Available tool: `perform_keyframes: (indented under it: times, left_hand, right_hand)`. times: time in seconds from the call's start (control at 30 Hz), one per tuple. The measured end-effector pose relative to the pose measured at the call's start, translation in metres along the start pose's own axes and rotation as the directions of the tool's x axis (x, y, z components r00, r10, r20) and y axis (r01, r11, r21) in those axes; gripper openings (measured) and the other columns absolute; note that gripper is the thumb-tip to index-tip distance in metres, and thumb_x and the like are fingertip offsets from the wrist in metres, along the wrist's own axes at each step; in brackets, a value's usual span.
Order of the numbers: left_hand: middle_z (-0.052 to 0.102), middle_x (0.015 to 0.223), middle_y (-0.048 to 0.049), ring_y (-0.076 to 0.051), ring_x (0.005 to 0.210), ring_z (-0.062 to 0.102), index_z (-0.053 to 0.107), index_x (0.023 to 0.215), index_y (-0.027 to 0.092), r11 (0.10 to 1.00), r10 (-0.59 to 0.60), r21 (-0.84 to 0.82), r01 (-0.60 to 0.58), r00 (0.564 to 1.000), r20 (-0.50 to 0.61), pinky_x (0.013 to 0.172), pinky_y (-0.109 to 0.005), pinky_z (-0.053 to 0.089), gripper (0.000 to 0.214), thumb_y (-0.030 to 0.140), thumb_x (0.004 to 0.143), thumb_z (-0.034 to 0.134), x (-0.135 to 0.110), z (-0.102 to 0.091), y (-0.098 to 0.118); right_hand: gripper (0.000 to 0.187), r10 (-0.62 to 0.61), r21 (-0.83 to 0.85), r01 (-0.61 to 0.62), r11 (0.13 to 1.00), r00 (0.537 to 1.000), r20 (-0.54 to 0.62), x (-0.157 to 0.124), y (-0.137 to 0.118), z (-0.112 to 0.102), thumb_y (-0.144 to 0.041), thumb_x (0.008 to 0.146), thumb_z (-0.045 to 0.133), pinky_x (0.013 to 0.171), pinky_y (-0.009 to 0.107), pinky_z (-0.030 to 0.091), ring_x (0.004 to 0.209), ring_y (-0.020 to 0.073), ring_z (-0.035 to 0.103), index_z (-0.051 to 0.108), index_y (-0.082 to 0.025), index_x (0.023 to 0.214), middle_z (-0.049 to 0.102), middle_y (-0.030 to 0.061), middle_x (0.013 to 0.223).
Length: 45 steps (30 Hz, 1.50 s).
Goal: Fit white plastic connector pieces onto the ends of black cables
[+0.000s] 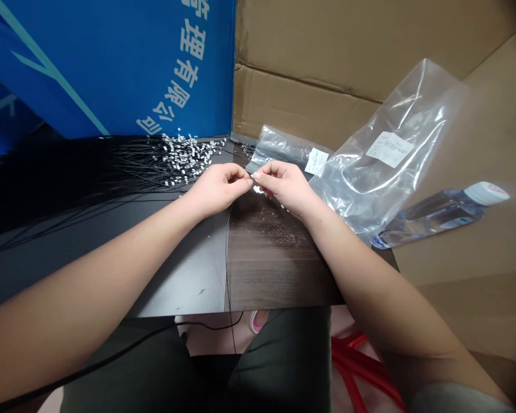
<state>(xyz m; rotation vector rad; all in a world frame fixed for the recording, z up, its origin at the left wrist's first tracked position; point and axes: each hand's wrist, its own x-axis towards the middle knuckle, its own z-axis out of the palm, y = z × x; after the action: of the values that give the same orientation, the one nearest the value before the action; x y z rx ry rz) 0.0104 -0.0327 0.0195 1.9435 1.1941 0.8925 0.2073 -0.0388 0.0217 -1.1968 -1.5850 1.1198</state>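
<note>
- Our left hand [226,186] is pinching a thin black wire [233,341], which is hanging over the desk's [284,281] front edge.
- Our right hand [284,182] is pinching beside it; we cannot tell what.
- White-tipped wires [184,158] are lying near the back edge.

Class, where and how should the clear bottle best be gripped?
Probably around the middle of the clear bottle, from the picture's right: its body is long, and its white cap points away from the plastic bag beside its base.
</note>
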Motion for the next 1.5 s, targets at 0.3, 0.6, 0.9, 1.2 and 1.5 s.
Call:
perform_keyframes:
  times: [0.3, 0.6, 0.9, 1.2, 1.5]
  left_hand:
    - [0.064, 0.072, -0.0010, -0.015, 0.066, 0.050, 0.072, 0.082, 0.016, 1.000, 0.003, 0.007, -0.002, 0.999, -0.041, 0.063, -0.030, 0.038, 0.021, 0.036, 0.083, 0.066, -0.001, 0.001, 0.002]
    - [0.063, 0.072, 0.0001, -0.015, 0.066, 0.050, 0.070, 0.085, 0.017, 1.000, -0.018, -0.005, 0.018, 0.999, -0.048, 0.064, -0.029, 0.039, 0.018, 0.034, 0.083, 0.066, -0.003, 0.005, 0.002]
    - [0.064, 0.076, -0.0005, -0.015, 0.069, 0.055, 0.067, 0.083, 0.018, 0.985, -0.073, -0.162, 0.058, 0.993, -0.092, 0.067, -0.030, 0.044, 0.016, 0.034, 0.085, 0.068, -0.003, 0.011, 0.000]
    - [0.064, 0.076, -0.0009, -0.014, 0.066, 0.054, 0.068, 0.084, 0.018, 0.963, -0.116, -0.253, 0.094, 0.990, -0.076, 0.063, -0.029, 0.044, 0.016, 0.033, 0.081, 0.071, -0.002, 0.013, -0.003]
    - [0.062, 0.074, -0.0001, -0.012, 0.064, 0.052, 0.068, 0.082, 0.018, 0.932, -0.128, -0.349, 0.094, 0.989, -0.076, 0.062, -0.028, 0.043, 0.016, 0.033, 0.080, 0.073, -0.002, 0.013, 0.000]
  right_hand:
    - [0.021, 0.002, -0.005, -0.002, 1.000, 1.000, -0.012, -0.001, -0.001, 0.003, -0.025, 0.093, 0.073, 0.060, 0.029, 0.040, 0.059, 0.0112, 0.049, 0.062, -0.020, 0.076, 0.059, -0.0023, 0.067]
    - [0.020, 0.004, 0.004, -0.004, 1.000, 0.999, -0.044, 0.000, 0.004, 0.005, -0.028, 0.093, 0.074, 0.060, 0.029, 0.038, 0.061, 0.0118, 0.047, 0.062, -0.020, 0.078, 0.058, -0.0025, 0.068]
    - [0.019, 0.021, 0.059, -0.017, 0.998, 0.997, -0.069, 0.001, 0.004, 0.007, -0.024, 0.093, 0.072, 0.059, 0.029, 0.038, 0.059, 0.0111, 0.047, 0.063, -0.020, 0.078, 0.058, -0.0029, 0.067]
    - [0.018, 0.038, 0.101, -0.031, 0.994, 0.996, -0.076, 0.001, 0.003, 0.009, -0.022, 0.093, 0.072, 0.058, 0.028, 0.039, 0.058, 0.0106, 0.048, 0.063, -0.019, 0.077, 0.058, -0.0032, 0.067]
    - [0.019, 0.032, 0.113, -0.023, 0.993, 0.997, -0.073, 0.000, 0.002, 0.009, -0.022, 0.094, 0.072, 0.059, 0.027, 0.039, 0.059, 0.0107, 0.049, 0.063, -0.019, 0.077, 0.058, -0.0029, 0.066]
